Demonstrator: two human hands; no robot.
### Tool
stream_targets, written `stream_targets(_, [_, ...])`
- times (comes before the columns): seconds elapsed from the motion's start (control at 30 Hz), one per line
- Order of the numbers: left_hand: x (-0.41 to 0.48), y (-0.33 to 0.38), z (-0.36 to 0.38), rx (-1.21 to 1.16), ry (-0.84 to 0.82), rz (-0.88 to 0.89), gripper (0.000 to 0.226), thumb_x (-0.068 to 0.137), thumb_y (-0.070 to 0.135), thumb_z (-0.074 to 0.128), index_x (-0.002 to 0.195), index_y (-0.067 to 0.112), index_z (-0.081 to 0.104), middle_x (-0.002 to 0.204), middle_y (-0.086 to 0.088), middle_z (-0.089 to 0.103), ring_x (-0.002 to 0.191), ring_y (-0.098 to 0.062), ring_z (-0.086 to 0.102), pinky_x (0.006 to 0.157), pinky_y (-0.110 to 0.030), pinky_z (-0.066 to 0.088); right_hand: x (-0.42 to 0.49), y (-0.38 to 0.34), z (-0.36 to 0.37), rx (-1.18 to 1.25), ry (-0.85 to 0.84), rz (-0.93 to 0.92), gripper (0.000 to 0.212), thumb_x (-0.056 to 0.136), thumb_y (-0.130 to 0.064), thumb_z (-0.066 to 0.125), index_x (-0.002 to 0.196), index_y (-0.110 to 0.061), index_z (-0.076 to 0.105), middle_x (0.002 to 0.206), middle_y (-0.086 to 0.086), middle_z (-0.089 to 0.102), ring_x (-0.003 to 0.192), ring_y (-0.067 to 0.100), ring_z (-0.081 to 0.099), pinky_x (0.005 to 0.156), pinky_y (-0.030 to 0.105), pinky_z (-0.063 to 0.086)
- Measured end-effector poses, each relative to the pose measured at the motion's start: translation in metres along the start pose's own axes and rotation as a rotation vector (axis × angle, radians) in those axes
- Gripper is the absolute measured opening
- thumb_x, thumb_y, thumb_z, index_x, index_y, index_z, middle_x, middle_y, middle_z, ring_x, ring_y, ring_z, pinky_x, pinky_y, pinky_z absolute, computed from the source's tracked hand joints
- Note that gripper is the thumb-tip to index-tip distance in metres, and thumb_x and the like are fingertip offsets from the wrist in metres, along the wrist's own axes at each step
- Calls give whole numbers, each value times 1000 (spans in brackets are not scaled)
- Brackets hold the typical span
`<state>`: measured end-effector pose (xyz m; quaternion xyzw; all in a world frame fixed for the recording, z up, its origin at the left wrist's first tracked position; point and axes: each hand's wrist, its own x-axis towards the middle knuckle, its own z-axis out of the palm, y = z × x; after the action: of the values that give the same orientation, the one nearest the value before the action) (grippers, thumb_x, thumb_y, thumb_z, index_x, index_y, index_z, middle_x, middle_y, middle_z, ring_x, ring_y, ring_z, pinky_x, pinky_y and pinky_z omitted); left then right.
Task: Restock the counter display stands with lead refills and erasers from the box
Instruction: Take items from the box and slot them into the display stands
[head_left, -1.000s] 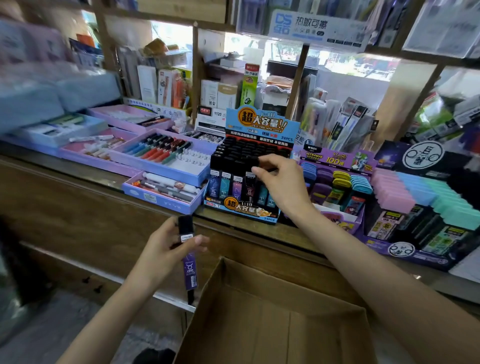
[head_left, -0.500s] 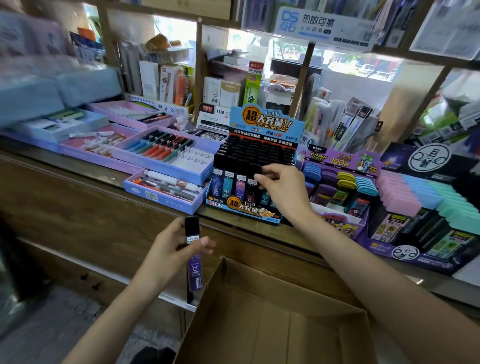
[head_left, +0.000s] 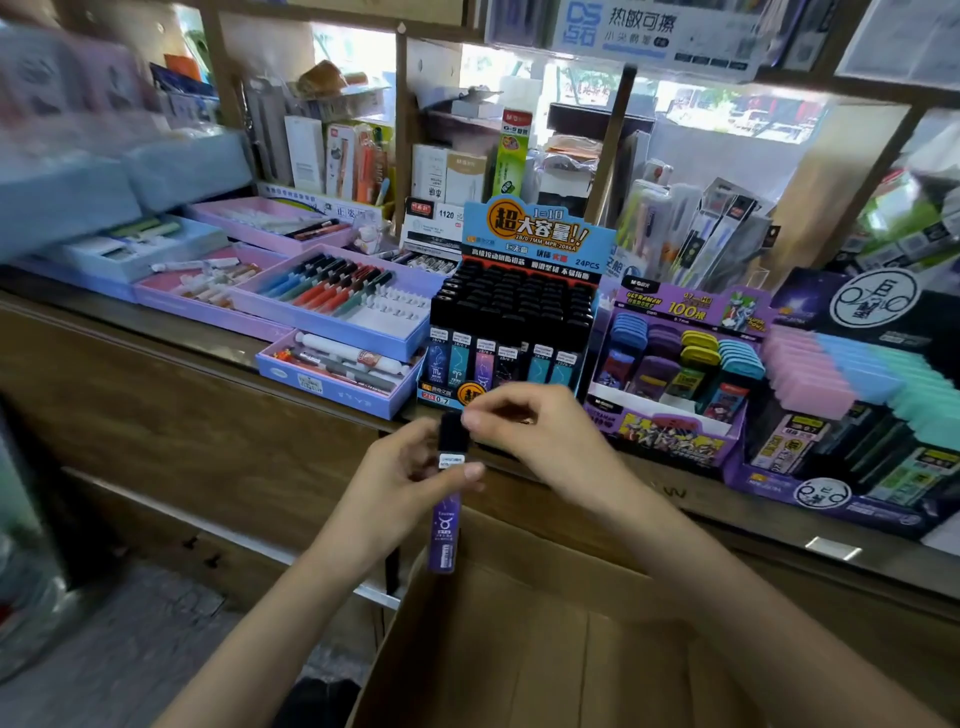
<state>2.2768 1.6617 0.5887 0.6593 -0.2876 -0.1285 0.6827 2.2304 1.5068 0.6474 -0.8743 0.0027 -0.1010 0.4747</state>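
My left hand (head_left: 402, 480) holds a purple lead refill tube (head_left: 445, 525) with a black cap upright, below the counter edge. The fingertips of my right hand (head_left: 535, 434) pinch the tube's black cap from the right. Just behind stands the blue lead refill display stand (head_left: 519, 312), its rows filled with black-capped tubes. To its right sit a purple stand (head_left: 675, 364) with coloured refill cases and a stand of pastel erasers (head_left: 852, 374). The brown cardboard box (head_left: 545, 649) lies open below my arms, its visible inside bare.
Purple and blue pen trays (head_left: 332, 306) crowd the counter to the left of the stand. Shelves packed with stationery (head_left: 363, 156) rise behind. The wooden counter front (head_left: 171, 415) drops to a grey floor at lower left.
My right hand left the front row of the lead refill stand and came down to the tube's cap. My left hand raised the tube slightly toward the counter.
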Motion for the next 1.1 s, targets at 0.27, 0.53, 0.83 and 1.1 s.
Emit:
stream_targets(0.27, [13, 16, 17, 181, 5, 80, 41, 67, 35, 71, 105, 23, 59, 99, 7, 70, 99, -7, 64, 87, -20, 49, -6, 5, -31, 150, 222, -98, 17, 83, -15, 69, 77, -31, 68, 71, -13, 68, 71, 1, 63, 67, 17, 49])
stream_targets(0.53, [81, 53, 4, 888, 205, 526, 28, 90, 17, 61, 117, 7, 61, 115, -4, 55, 110, -22, 52, 95, -34, 41, 29, 12, -85, -48, 562, -120, 7, 86, -17, 66, 89, -22, 70, 80, -11, 68, 75, 8, 66, 77, 29, 55])
stream_targets(0.83, [104, 38, 1, 1210, 70, 594, 35, 90, 16, 62, 124, 9, 61, 119, -9, 62, 110, -31, 56, 91, -41, 41, 38, 24, -65, -241, 474, -137, 24, 87, -20, 65, 110, -13, 70, 100, -5, 69, 86, 7, 64, 82, 14, 49])
stream_targets(1.1, [105, 37, 2, 1081, 50, 566, 35, 90, 11, 61, 124, 5, 59, 119, -12, 60, 111, -32, 54, 92, -43, 44, 48, 32, -56, -131, 467, 21, 23, 86, -17, 66, 107, -7, 70, 87, 2, 68, 83, 17, 67, 82, 39, 56])
